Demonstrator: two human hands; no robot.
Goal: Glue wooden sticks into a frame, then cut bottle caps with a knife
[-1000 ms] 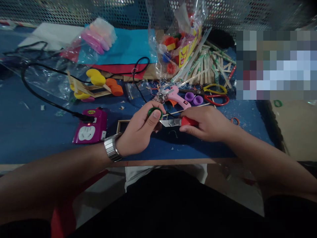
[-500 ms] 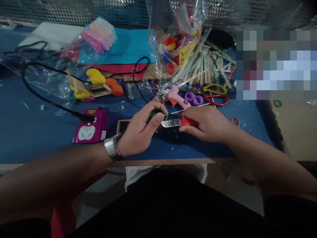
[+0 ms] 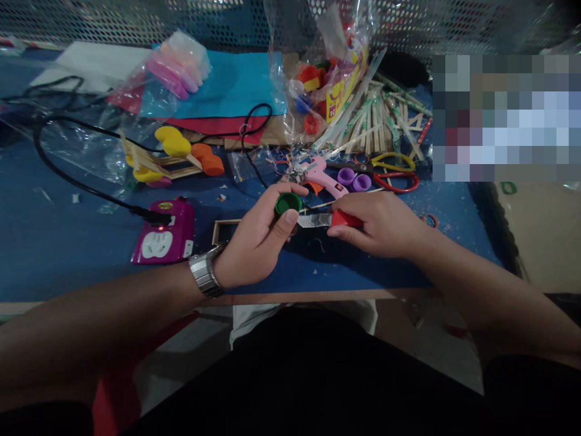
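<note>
Over a blue table's (image 3: pixel 100 278) near side, the left hand (image 3: pixel 254 245) pinches a green cap (image 3: pixel 288 204) while the right hand (image 3: pixel 379 224) grips a red knife (image 3: pixel 347 218), blade (image 3: pixel 316 221) by the cap's right side — work apparently under way, no finished cut visible. Since a second ago the cap has tipped — its inside now shows clearly.

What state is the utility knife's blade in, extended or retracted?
Extended: the metal blade projects from the red handle in the right hand, pointing toward the green cap in the left hand.
</note>
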